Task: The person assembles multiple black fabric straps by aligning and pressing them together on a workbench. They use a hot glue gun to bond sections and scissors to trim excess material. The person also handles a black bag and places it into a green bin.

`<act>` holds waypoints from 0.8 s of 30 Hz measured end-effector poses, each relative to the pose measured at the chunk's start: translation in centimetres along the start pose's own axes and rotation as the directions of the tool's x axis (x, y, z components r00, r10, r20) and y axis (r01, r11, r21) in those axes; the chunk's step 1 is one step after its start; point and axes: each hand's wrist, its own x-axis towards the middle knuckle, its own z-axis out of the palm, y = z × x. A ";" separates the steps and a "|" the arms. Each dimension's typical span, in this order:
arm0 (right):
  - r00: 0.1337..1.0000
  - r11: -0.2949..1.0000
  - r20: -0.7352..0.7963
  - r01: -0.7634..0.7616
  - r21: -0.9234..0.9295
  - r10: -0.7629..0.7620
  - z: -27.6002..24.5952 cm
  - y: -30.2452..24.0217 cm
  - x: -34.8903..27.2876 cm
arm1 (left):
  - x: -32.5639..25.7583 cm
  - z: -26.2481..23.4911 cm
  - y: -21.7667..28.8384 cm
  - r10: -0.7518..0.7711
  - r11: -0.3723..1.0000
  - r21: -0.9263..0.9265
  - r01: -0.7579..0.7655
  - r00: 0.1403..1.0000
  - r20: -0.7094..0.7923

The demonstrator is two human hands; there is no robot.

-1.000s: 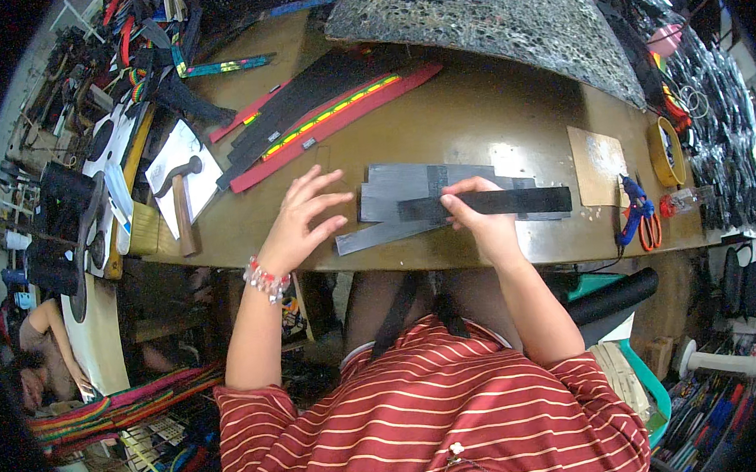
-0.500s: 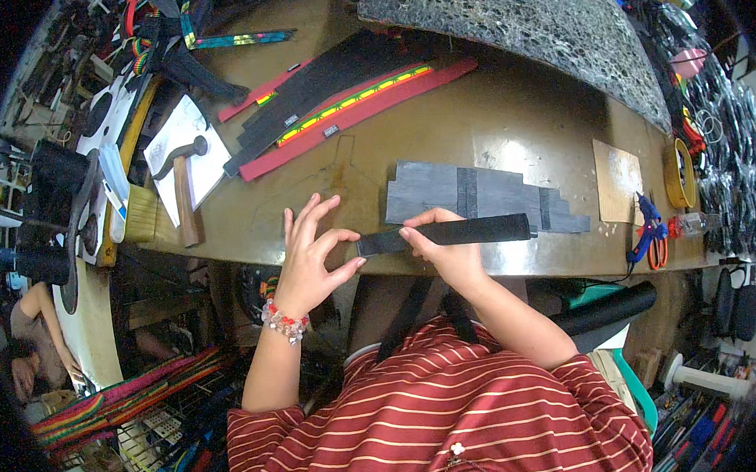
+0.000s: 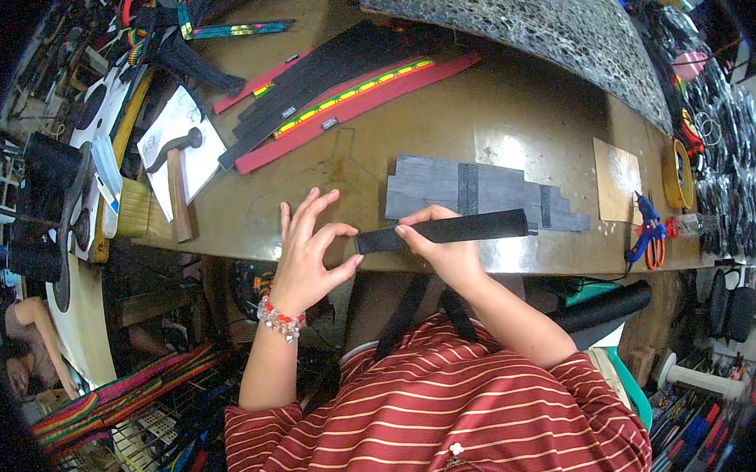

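A flat black strap (image 3: 481,227) lies crosswise in front of me, above the near edge of the table. Thumb and forefinger of my left hand (image 3: 303,262) grip its left end at the two edges, the other fingers spread upward. My right hand (image 3: 448,253) pinches the strap farther along, thumb on top; its remaining fingers are partly hidden behind the strap. Just beyond, several dark grey strips (image 3: 427,185) lie side by side with stepped ends, two black textured bands across them.
At the left are a hammer (image 3: 179,174) on white paper and a brush (image 3: 135,209). Red and black straps (image 3: 328,126) lie farther back, near a speckled slab (image 3: 513,33). A blue glue gun (image 3: 646,224), orange-handled scissors (image 3: 656,254) and a yellow tape roll (image 3: 677,173) sit right.
The view has shifted slightly. Both hands keep their hold on the black strap, with hardly any movement of the fingers.
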 end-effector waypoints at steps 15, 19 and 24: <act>0.995 0.984 -0.044 0.083 -0.158 -0.091 0.3 0.2 0.1 | 0.0 -0.1 0.1 -0.012 1.000 -0.017 0.012 1.000 0.001; 0.997 0.986 -0.036 0.059 -0.155 -0.065 0.3 0.2 0.1 | 0.1 -0.1 0.1 -0.018 1.000 -0.011 0.018 1.000 0.010; 0.997 0.981 -0.030 0.067 -0.183 -0.074 0.2 0.2 0.2 | 0.0 0.0 0.1 -0.020 1.000 -0.011 0.020 1.000 0.003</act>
